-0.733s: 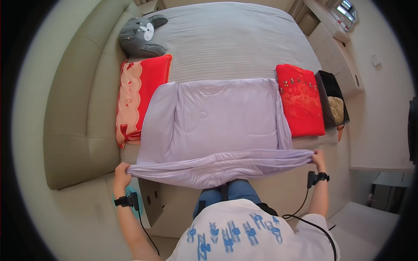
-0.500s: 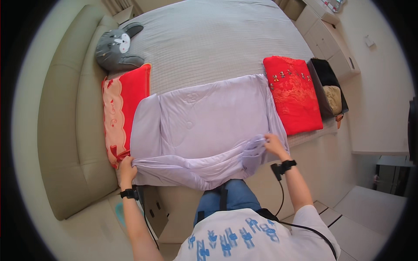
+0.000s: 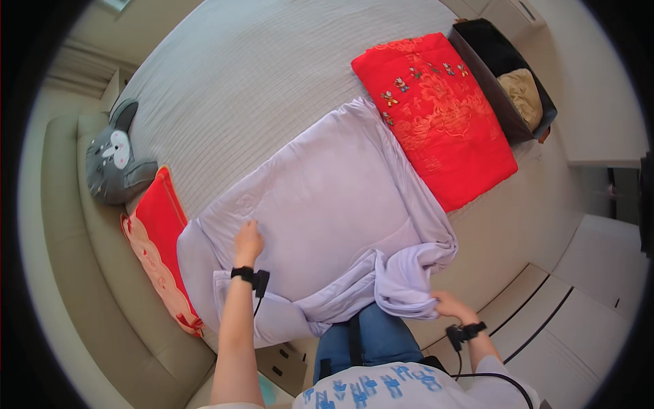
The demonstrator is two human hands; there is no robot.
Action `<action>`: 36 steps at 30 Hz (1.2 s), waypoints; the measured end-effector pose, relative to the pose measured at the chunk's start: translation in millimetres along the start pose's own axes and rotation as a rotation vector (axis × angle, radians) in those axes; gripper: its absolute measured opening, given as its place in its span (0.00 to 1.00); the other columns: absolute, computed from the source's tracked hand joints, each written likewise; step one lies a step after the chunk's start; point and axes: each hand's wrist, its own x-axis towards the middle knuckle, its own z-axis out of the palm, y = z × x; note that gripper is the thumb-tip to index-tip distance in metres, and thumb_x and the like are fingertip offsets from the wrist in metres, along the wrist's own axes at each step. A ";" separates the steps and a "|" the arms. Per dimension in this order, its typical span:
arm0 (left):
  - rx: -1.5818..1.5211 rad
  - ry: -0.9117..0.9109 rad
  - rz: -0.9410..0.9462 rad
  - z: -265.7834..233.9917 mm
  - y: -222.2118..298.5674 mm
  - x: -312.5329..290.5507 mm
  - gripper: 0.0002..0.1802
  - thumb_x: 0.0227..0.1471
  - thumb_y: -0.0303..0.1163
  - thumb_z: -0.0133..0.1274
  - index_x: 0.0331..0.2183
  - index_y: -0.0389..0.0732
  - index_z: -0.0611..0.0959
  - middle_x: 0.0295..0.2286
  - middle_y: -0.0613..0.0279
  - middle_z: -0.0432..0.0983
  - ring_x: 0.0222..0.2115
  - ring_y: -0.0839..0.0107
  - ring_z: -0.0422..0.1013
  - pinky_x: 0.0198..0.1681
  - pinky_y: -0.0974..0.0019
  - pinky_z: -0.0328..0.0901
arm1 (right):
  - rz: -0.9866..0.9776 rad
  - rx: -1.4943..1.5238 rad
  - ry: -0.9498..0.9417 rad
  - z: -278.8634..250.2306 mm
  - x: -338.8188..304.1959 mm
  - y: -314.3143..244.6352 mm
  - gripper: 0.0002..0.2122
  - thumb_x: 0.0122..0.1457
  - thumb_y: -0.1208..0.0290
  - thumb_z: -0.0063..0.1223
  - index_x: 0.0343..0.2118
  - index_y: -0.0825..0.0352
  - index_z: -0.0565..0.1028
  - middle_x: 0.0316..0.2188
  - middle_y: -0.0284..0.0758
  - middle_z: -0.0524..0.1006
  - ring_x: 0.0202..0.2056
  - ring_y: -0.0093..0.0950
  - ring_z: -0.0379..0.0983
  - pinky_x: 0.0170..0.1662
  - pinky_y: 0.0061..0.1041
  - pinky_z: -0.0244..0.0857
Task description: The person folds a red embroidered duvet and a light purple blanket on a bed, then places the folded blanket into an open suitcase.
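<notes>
A pale lilac quilt [image 3: 327,204] lies on the bed's near side, its near edge bunched into loose folds. My right hand [image 3: 449,306] is closed on a gathered part of the quilt at the lower right, drawn out past the bed's edge. My left hand [image 3: 250,240] is over the left part of the quilt with its fingers curled in. The fabric around it looks smooth, and nothing shows in the fingers. At the near left, a corner of the quilt lies folded over beneath my left forearm.
A folded red embroidered quilt [image 3: 443,116] borders the lilac one on the right, beside a dark fabric storage box [image 3: 470,65] holding beige cloth. To the left are a red and pink pillow [image 3: 160,225], a grey rabbit cushion [image 3: 109,174] and a padded headboard [image 3: 68,232].
My left hand has let go of the quilt's near left corner and moved inward over it. The right hand has pulled its bunched part toward me. The view has turned right.
</notes>
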 end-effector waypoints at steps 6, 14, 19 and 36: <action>-0.251 0.091 0.572 15.1 197.1 158.0 0.21 0.41 0.23 0.45 0.43 0.41 0.69 0.37 0.52 0.69 0.39 0.57 0.65 0.39 0.57 0.62 | 0.001 -0.305 0.796 -33.8 -95.3 133.5 0.13 0.35 0.86 0.39 0.26 0.71 0.73 0.23 0.46 0.73 0.29 0.42 0.70 0.33 0.31 0.63; 0.286 0.262 0.988 37.9 301.3 248.1 0.30 0.39 0.21 0.45 0.49 0.47 0.66 0.40 0.68 0.67 0.53 0.67 0.53 0.58 0.52 0.40 | 0.340 -0.078 0.969 58.4 -109.0 233.4 0.11 0.33 0.88 0.38 0.23 0.73 0.70 0.22 0.49 0.70 0.27 0.45 0.67 0.30 0.33 0.61; 0.413 -0.109 0.869 6.0 283.9 282.8 0.22 0.33 0.23 0.51 0.37 0.51 0.77 0.34 0.71 0.71 0.47 0.72 0.61 0.59 0.51 0.34 | 0.410 0.008 0.934 79.3 -111.9 250.7 0.11 0.34 0.90 0.38 0.24 0.76 0.68 0.23 0.49 0.70 0.28 0.46 0.67 0.33 0.32 0.62; 0.457 0.077 0.756 19.3 286.0 342.6 0.22 0.39 0.38 0.51 0.33 0.28 0.75 0.30 0.44 0.73 0.32 0.49 0.69 0.38 0.57 0.65 | 0.398 0.068 0.956 85.9 -89.0 263.9 0.08 0.34 0.89 0.36 0.21 0.75 0.65 0.20 0.49 0.66 0.25 0.45 0.64 0.30 0.31 0.59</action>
